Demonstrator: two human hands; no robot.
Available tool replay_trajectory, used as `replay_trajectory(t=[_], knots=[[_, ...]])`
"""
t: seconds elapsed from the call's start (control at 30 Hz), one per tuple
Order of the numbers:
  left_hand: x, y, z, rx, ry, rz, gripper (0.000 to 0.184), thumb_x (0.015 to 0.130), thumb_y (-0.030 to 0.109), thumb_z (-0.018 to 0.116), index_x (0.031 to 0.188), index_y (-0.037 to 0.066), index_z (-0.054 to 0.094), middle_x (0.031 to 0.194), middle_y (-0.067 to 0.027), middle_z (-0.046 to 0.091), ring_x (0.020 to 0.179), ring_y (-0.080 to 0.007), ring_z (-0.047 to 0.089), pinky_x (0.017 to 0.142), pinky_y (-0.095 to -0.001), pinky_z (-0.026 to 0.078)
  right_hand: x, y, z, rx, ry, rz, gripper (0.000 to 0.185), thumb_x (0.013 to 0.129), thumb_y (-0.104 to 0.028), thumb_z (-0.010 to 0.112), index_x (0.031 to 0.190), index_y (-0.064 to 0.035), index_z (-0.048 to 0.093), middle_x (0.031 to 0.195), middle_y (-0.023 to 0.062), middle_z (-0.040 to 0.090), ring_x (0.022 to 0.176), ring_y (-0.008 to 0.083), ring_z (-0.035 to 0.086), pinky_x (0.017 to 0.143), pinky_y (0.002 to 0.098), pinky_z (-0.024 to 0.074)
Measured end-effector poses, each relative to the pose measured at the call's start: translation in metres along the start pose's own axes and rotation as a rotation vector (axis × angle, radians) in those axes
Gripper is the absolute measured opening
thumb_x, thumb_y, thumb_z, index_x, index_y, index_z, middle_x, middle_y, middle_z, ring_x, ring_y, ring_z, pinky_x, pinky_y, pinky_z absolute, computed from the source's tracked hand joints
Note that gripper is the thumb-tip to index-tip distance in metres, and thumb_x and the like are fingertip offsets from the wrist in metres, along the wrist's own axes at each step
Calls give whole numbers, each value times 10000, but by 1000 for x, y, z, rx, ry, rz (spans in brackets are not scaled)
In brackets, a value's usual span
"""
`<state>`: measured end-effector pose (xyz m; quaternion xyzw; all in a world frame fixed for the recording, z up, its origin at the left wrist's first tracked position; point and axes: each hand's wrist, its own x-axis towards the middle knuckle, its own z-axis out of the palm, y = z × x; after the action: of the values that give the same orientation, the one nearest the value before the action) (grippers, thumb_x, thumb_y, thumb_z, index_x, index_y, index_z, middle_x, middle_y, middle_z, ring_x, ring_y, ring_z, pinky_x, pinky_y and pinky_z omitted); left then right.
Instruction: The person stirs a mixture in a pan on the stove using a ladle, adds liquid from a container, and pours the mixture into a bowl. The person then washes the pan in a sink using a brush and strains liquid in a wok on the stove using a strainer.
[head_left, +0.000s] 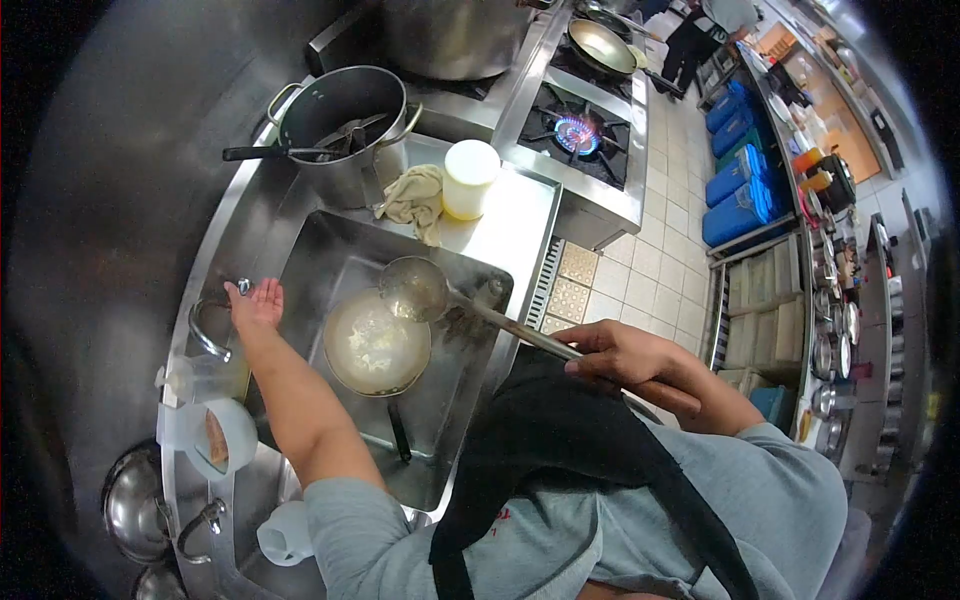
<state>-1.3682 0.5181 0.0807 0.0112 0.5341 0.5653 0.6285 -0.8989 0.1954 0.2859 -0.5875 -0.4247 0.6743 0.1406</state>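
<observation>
Metal ladle (484,312), bowl (412,289) pointing left, long handle (530,336) slanting into curled right hand (628,355), flat-palmed left hand (260,305) empty

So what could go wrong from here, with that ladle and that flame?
The ladle in the right hand could bump the pan in the sink and slop its cloudy liquid. The lit burner has nothing on it, so anything loose brought close might catch. The cloth at the sink's edge could slip in.

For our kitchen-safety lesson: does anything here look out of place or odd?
Yes: the burner on the stove beyond the sink is lit with nothing set over it, odd because nothing there is being heated.
</observation>
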Motion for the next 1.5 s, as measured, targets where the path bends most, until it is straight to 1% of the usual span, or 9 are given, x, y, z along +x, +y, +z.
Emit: replay_trajectory(t=[0.27, 0.33, 0.5, 0.67, 0.77, 0.9, 1.03, 1.13, 1.5], knots=[[38, -32, -5, -275, -19, 194, 670, 926, 494, 583, 1300, -27, 390, 1188, -125, 566, 988, -258, 614, 849, -403, 552, 13, -3, -6, -44, -53, -8, 512, 945, -150, 587, 1410, 6, 440, 856, 66, 664, 677, 96, 574, 587, 260, 475], [15, -44, -1, -175, 6, 364, 507, 974, 380, 546, 1278, -11, 439, 1183, -111, 580, 963, -267, 619, 856, -408, 554, 18, -3, -9, -53, -73, 30, 500, 937, -217, 598, 1374, 0, 485, 1062, 153, 677, 941, 177, 622, 860, 330, 485], [16, -100, -87, -87, 9, 144, 325, 965, 218, 568, 1207, 7, 517, 1159, -105, 591, 943, -268, 613, 837, -393, 555, 53, 3, -5, -40, -96, 18, 382, 929, -243, 582, 1225, -2, 585, 719, 45, 587, 631, 146, 581, 567, 302, 480], [-50, -146, -136, -133, -34, 58, 327, 898, 116, 652, 1188, 18, 537, 1025, -93, 607, 889, -239, 604, 841, -386, 544, 127, 18, 14, 51, -286, 103, 308, 929, -249, 577, 1132, -19, 606, 720, 28, 565, 590, 130, 567, 467, 297, 477], [-74, -143, -144, -50, -69, 134, 379, 879, 79, 666, 1222, 14, 518, 1103, -117, 609, 988, -273, 595, 911, -414, 517, 186, 47, 32, -77, -441, 42, 255, 920, -257, 592, 1003, -15, 596, 749, 59, 588, 617, 161, 590, 455, 317, 493], [-113, -124, -132, -60, -127, 118, 454, 916, 126, 628, 1326, 29, 458, 1369, -164, 493, 1242, -358, 471, 1065, -482, 395, 221, 66, 66, 129, -391, 202, 250, 918, -267, 600, 1005, -33, 576, 799, 89, 621, 653, 182, 601, 500, 341, 526], [-141, -121, -112, 28, -52, 58, 476, 966, 218, 562, 1403, 100, 415, 1442, -116, 433, 1282, -334, 445, 1065, -476, 392, 209, 77, 57, 250, -521, -55, 275, 936, -300, 588, 1064, -56, 581, 909, 105, 640, 651, 184, 599, 603, 374, 560], [-141, -140, -116, 88, -51, 9, 642, 957, 292, 570, 1498, 109, 275, 1511, -114, 348, 1361, -360, 351, 1115, -494, 305, 163, 60, 28, 243, -394, 94, 287, 951, -292, 576, 1110, -54, 583, 940, 106, 644, 629, 180, 601, 592, 356, 564], [-198, -242, -96, 376, 41, 9, 582, 975, 329, 524, 1476, 109, 324, 1486, -113, 394, 1299, -352, 437, 1069, -472, 348, 77, 177, -158, 426, 37, 16, 253, 932, -178, 573, 1134, -27, 599, 984, 141, 688, 624, 185, 632, 570, 331, 576]])
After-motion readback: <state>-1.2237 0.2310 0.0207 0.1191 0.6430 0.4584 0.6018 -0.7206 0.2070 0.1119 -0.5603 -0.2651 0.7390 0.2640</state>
